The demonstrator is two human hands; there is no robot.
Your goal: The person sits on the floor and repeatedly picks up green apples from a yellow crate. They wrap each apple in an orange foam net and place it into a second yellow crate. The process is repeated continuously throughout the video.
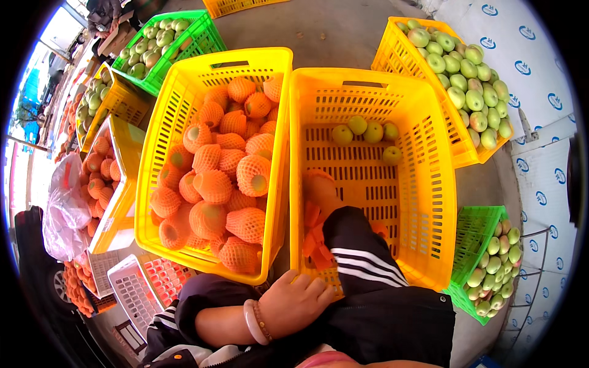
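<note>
My left hand (294,294), with a pale bangle and a beaded bracelet at its wrist, lies over the near edge of a yellow plastic crate (372,76); its fingertips bend down out of sight. Inside that crate, at the left wall, my right hand (325,195) is blurred and partly covered by its dark striped sleeve. It is beside loose orange foam fruit nets (317,241), and what its fingers hold is unclear. Several greenish-yellow fruits (373,132) lie on the far part of the crate floor. To the left, another yellow crate (214,60) contains fruits in orange foam nets (214,186).
Green fruits, apparently apples (464,78), fill a yellow crate at the right rear. Green crates (474,244) (202,32) hold more. An open box (126,184) of netted fruit, a plastic bag (66,211) and a white basket (133,285) stand left. A person (103,18) is behind.
</note>
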